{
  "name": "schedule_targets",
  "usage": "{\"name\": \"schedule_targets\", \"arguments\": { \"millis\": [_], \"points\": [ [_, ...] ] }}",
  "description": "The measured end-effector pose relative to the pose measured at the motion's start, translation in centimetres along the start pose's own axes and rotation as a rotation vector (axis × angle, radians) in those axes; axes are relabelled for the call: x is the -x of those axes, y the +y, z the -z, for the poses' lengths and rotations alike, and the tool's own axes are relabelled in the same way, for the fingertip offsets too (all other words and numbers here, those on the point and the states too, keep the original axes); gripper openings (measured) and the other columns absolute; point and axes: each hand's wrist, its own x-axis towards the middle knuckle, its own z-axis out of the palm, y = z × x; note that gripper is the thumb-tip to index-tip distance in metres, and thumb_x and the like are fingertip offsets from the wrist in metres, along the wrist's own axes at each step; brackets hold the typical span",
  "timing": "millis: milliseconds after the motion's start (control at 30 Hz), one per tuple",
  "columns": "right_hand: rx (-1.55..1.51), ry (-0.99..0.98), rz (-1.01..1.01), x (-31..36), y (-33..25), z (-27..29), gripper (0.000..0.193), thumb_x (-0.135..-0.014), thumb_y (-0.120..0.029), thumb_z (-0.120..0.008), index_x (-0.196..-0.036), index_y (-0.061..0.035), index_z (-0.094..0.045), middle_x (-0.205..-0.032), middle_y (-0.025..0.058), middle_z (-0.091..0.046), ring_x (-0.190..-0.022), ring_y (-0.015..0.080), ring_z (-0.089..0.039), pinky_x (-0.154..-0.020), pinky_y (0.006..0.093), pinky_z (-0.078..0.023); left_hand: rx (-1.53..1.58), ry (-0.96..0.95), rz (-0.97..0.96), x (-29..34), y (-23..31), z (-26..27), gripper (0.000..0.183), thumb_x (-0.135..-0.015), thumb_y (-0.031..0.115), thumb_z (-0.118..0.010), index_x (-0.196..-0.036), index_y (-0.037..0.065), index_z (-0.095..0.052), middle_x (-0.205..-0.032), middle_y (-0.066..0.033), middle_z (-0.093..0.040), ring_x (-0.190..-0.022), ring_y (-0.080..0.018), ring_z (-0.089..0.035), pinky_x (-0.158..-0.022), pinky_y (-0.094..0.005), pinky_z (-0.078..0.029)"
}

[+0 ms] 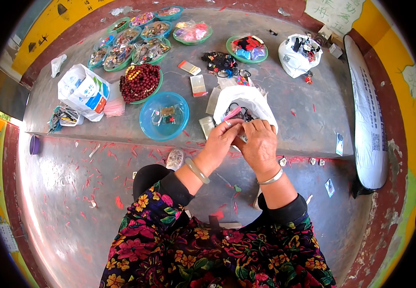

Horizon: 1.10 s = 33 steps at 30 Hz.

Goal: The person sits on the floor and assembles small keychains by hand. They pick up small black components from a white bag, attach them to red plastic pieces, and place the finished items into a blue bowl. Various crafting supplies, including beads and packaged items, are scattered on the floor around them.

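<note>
My left hand (222, 139) and my right hand (260, 143) meet at the near rim of a white plastic bag (258, 99) on the raised grey ledge. The fingers of both are bent and pressed together, and whatever they pinch is hidden behind them. Just beyond my left fingertips shows a pink strip (233, 113), though I cannot tell if it is held or lies in the bag. Dark loops, like hair ties (248, 115), lie inside the bag. A blue plastic basin (146, 126) with a small clear packet (167, 111) stands to the left of my hands.
Dark red bead strings (140, 85) fill a green bowl, with several bowls of small trinkets behind. Farther off are black hair ties (220, 63), small boxes (198, 85) and another stuffed white bag (300, 55). A long silver-wrapped object (367, 115) leans at the right. Red scraps litter the floor.
</note>
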Motion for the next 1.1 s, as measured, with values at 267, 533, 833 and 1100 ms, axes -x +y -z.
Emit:
{"name": "schedule_targets", "arguments": {
  "millis": [267,533,833,1100],
  "points": [
    [-0.714,-0.11,-0.488,-0.2,3.0,0.0,0.023,-0.07,-0.011,-0.073,-0.088,-0.0014,-0.064,-0.082,0.0084,-0.063,-0.075,0.0198,-0.06,-0.068,0.0305,-0.047,-0.197,0.069,0.026,0.1,2.4,-0.1,0.02,-0.092,0.016,-0.05,-0.102,0.002,-0.06,-0.084,-0.0022,-0.065,-0.073,-0.0062,-0.057,-0.059,-0.0188,-0.042],
    [-1.124,-0.419,-0.643,0.4,4.8,0.4,0.013,-0.077,-0.009,-0.068,-0.081,0.0037,-0.066,-0.073,0.0036,-0.063,-0.069,0.0099,-0.056,-0.063,0.0223,-0.044,-0.314,-0.085,-0.029,0.1,2.7,0.0,0.017,-0.089,0.016,-0.056,-0.097,0.002,-0.06,-0.084,-0.0022,-0.064,-0.073,-0.0055,-0.056,-0.056,-0.0196,-0.041],
    [-1.195,-0.303,-0.711,0.1,3.7,1.4,0.01,-0.075,-0.004,-0.068,-0.079,0.0042,-0.067,-0.07,0.0054,-0.064,-0.064,0.01,-0.056,-0.061,0.0224,-0.044,-0.058,-0.016,0.118,0.3,2.8,0.0,0.016,-0.087,0.015,-0.059,-0.098,0.004,-0.06,-0.089,-0.0018,-0.063,-0.076,-0.0068,-0.057,-0.055,-0.0198,-0.044],
    [-1.233,-0.275,-0.712,0.3,3.8,0.9,0.008,-0.074,-0.004,-0.069,-0.077,0.0033,-0.066,-0.069,0.0052,-0.063,-0.064,0.0097,-0.055,-0.061,0.0223,-0.043,0.037,-0.079,0.172,0.3,2.8,0.1,0.016,-0.086,0.013,-0.06,-0.1,0.005,-0.06,-0.091,-0.0023,-0.063,-0.081,-0.0083,-0.058,-0.055,-0.0193,-0.044]
  ]
}}
